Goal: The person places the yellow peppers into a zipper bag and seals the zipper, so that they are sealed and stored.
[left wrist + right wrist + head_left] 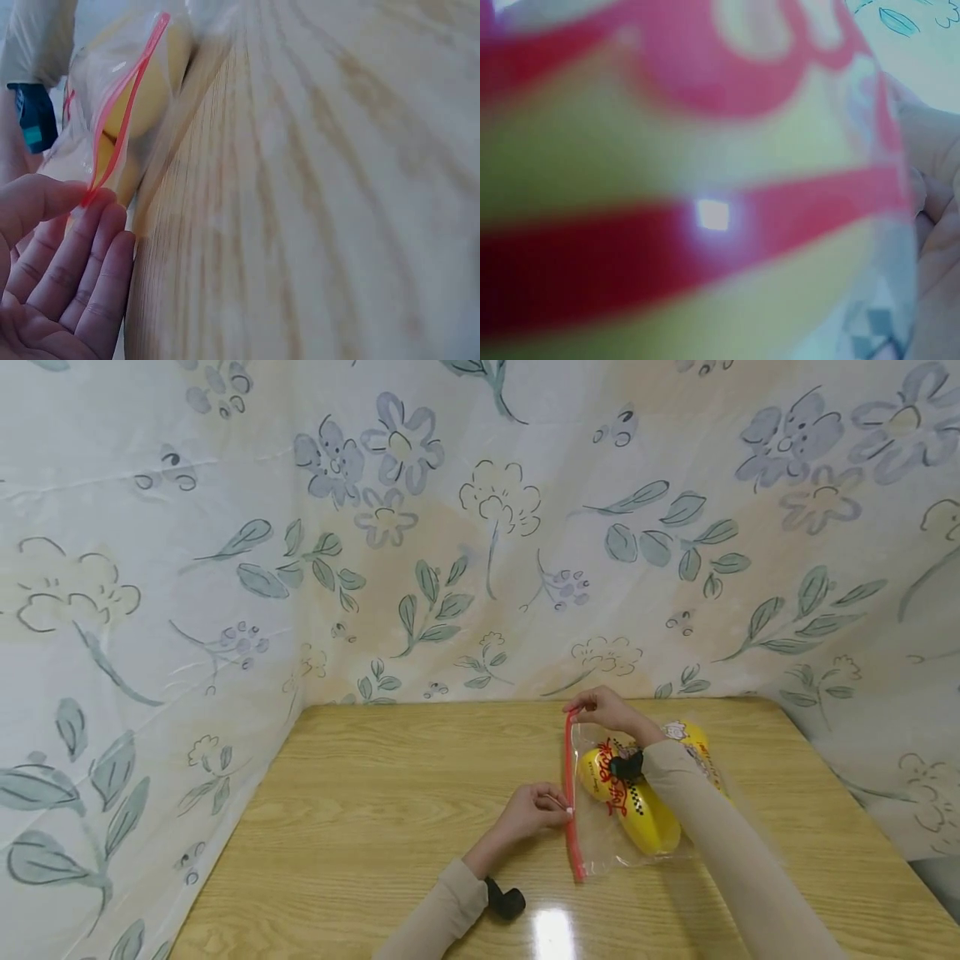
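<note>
A clear zip bag (600, 843), with red lettering and checks over it, lies on the table. Inside it are smooth, rounded yellow things (652, 818) of a kind I cannot tell. My left hand (528, 810) pinches the bag's red zip strip (567, 760) partway along, at a small white slider (570, 811). At the strip's far end, my right hand (606, 710) grips the corner between thumb and fingers. The left wrist view shows the strip's two red edges parted beyond the left thumb. In the right wrist view, blurred bag print hides most of the right hand (937, 202).
The wooden table (390, 793) stretches left of the bag. Flower-printed cloth (450, 568) hangs behind it and along both sides. A black wrist camera (506, 902) sits by the left sleeve, and another (627, 766) hangs over the bag from the right wrist.
</note>
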Demonstrator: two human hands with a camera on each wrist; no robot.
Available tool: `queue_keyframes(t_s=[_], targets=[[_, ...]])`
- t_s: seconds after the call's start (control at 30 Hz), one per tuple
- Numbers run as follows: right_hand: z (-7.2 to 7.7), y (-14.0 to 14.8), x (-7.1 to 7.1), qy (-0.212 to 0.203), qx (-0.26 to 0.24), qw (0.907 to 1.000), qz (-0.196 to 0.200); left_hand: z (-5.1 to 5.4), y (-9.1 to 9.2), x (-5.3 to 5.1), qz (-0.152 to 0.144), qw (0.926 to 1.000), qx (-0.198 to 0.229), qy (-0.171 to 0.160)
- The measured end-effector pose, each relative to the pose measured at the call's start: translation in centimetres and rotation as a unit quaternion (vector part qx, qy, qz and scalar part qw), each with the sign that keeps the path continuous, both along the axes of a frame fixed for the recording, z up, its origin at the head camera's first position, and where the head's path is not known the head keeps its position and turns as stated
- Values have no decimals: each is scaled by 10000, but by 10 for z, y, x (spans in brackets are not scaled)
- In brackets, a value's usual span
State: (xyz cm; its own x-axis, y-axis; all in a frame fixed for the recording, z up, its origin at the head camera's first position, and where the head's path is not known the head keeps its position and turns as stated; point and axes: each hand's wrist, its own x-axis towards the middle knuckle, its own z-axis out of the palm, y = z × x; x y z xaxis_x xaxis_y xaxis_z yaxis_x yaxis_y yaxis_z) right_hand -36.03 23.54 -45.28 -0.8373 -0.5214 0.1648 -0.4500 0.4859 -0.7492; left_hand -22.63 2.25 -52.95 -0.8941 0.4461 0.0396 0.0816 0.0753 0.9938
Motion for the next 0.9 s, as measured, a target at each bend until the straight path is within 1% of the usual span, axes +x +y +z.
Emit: queue_keyframes(t_s=[0.2,0.33,0.6,0.7,0.77,0.9], targets=[[2,0,-2,-97,131,9999,-1,3,-1,5,-64,9999,-99,-75],[1,-1,-4,-55,181,9998,44,3,-1,7,-36,9998,-182,-94],[2,-5,-4,51,208,9997,80,3,-1,12,130,9995,-268,-45],[2,-7,-4,103,222,9996,103,4,-1,14,144,9996,-228,-79],[2,-9,-4,50,184,9998,63,5,-1,15,132,9997,-165,-80],[3,-12,-3,32,150,9999,-36,7,1,18,119,9998,-133,83]])
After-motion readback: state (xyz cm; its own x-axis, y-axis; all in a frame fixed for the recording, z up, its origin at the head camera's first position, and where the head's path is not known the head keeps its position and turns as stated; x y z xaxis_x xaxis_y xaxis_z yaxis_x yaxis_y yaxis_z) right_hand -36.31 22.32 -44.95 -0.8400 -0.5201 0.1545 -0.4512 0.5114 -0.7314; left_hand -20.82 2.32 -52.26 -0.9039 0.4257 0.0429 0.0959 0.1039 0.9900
